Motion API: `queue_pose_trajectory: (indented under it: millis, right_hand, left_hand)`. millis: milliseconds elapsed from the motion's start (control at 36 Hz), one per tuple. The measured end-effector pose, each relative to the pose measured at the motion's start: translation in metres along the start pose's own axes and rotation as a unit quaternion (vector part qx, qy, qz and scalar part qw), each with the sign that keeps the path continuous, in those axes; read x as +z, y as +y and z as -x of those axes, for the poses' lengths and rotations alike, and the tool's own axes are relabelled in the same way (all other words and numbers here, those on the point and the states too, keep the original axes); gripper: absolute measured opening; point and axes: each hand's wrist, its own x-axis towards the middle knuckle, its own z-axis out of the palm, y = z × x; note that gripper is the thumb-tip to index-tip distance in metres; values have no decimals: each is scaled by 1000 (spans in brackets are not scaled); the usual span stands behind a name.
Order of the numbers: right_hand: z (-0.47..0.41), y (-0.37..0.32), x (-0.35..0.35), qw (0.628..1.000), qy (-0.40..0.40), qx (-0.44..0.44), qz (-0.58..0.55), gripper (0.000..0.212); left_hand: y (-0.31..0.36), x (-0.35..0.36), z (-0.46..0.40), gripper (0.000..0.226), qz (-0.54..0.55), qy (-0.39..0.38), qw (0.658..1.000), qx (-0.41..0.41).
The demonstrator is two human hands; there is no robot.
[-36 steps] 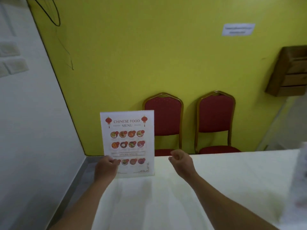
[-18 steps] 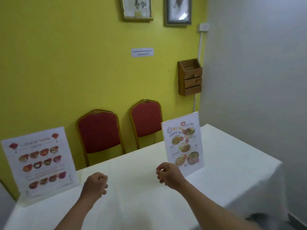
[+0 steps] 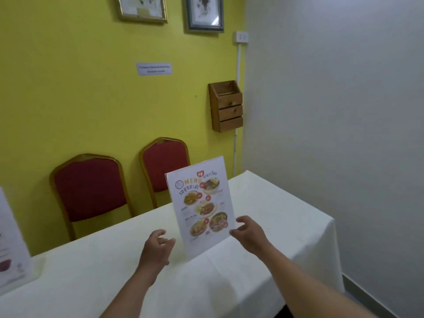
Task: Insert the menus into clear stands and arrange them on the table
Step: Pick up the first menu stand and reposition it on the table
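A Thai food menu in a clear stand (image 3: 203, 206) stands upright on the white-clothed table (image 3: 270, 216), slightly tilted back. My right hand (image 3: 249, 231) is at its lower right edge, fingers spread and close to or touching the stand. My left hand (image 3: 157, 247) hovers just left of the stand's base, fingers apart, holding nothing. A second menu in a stand (image 3: 11, 246) shows partly at the far left edge of the table.
Two red chairs with gold frames (image 3: 91, 189) (image 3: 164, 164) stand behind the table against the yellow wall. A wooden wall rack (image 3: 227, 106) hangs near the corner. The table's right edge drops off beside the white wall.
My view has swung right from the Chinese food menu to the Thai menu. Both hands have moved up to either side of the Thai menu stand and opened.
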Motion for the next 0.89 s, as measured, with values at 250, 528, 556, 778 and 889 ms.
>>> queue_pose_trajectory:
  millis: [250,528,556,778,889]
  right_hand:
    - [-84,0,1,997,-39,50,34,55]
    - [-158,-1,13,993,-96,66,-8,66]
    - [-163,3,15,993,-104,62,-15,55]
    - [-176,19,10,991,-96,32,-86,34]
    - [-175,7,-5,992,-93,17,-87,29]
  left_hand:
    - [-6,41,-47,45,-5,23,999,-40]
    - [-22,51,-87,4,-120,-13,992,28]
    - [-22,52,-90,5,-122,-14,992,25]
    - [3,55,-89,19,-112,10,991,77]
    - [20,56,-92,19,-118,21,988,101]
